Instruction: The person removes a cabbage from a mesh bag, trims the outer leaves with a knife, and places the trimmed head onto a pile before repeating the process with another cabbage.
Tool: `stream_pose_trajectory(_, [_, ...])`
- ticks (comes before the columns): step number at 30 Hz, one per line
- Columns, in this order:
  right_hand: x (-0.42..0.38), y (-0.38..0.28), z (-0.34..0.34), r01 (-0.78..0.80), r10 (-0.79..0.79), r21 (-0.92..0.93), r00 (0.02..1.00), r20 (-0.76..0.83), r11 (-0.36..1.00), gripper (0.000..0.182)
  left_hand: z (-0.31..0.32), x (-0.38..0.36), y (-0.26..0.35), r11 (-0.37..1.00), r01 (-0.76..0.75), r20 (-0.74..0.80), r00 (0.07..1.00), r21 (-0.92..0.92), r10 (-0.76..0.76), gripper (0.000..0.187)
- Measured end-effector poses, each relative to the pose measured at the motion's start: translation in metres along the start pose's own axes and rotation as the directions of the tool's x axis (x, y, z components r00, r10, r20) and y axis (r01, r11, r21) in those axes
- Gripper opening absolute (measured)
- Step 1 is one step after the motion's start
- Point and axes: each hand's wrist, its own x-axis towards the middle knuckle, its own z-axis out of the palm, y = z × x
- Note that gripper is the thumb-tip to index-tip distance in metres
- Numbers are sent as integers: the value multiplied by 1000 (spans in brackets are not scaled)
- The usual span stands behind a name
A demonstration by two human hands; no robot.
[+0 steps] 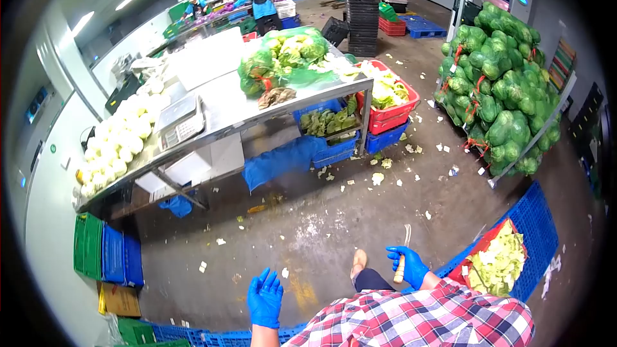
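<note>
My left hand, in a blue glove, hangs over the floor with its fingers apart and nothing in it. In my right hand, also gloved in blue, is a knife with a pale handle and a thin blade pointing away from me. Close by on the right, a red crate holds pale green leaves. Ahead stands a metal table bearing a green net bag of cabbages, a scale and many peeled whitish heads.
Net bags of cabbages are piled on a cart at right. Red and blue crates stand stacked at the table's end. Blue pallets edge the right. Leaf scraps litter the floor. Far off, a person works.
</note>
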Motion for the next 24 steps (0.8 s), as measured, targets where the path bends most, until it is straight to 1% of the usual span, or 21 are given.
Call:
stream_pose_trajectory(2, [6,-5,5,25,-25,39,1000,12,999,33,10,31,-7,1000,8,65,998,8,-9,47])
stream_pose_trajectory(3, [56,-9,-6,-19,18,76,1000,6,997,33,19,79,-24,996,89,-9,996,7,-89,44])
stream_pose_trajectory(5, [118,-52,-14,92,-94,68,995,20,993,33,49,161,-64,981,187,73,980,-57,-183,41])
stream_pose_trajectory(7, [164,-99,-12,194,-194,11,981,5,981,34,62,249,-109,930,310,190,943,-198,-273,40])
stream_pose_trajectory(8, [191,-117,-11,248,-248,-4,969,16,969,35,59,296,-127,843,477,397,844,-250,-360,40])
stream_pose_trajectory(9, [218,-137,-10,299,-298,-18,954,26,954,36,85,325,-138,880,442,261,882,-172,-392,42])
stream_pose_trajectory(11, [259,-176,3,247,-247,20,969,13,969,37,160,349,-125,865,500,323,811,51,-488,45])
stream_pose_trajectory(12, [275,-194,10,258,-258,6,966,10,966,35,187,365,-119,879,444,237,848,173,-474,46])
stream_pose_trajectory(15, [312,-236,31,241,-241,-13,971,-2,970,34,232,436,-94,904,362,145,905,227,-399,48])
stream_pose_trajectory(16, [328,-251,38,232,-233,-16,973,0,972,34,242,464,-85,920,301,110,935,251,-336,48])
stream_pose_trajectory(17, [348,-265,42,228,-228,4,974,7,974,35,254,494,-75,928,272,94,948,254,-303,47])
stream_pose_trajectory(19, [380,-285,55,207,-208,54,978,11,977,36,293,551,-53,923,221,107,958,315,-265,46])
stream_pose_trajectory(20, [388,-303,68,270,-267,56,962,-47,961,35,311,583,-45,916,194,132,958,351,-254,44])
stream_pose_trajectory(23, [406,-365,123,342,-344,-37,927,-147,939,32,404,658,-17,897,156,159,958,413,-240,39])
stream_pose_trajectory(24, [418,-379,127,344,-352,-128,935,-43,930,29,438,678,-10,866,141,165,955,479,-246,38])
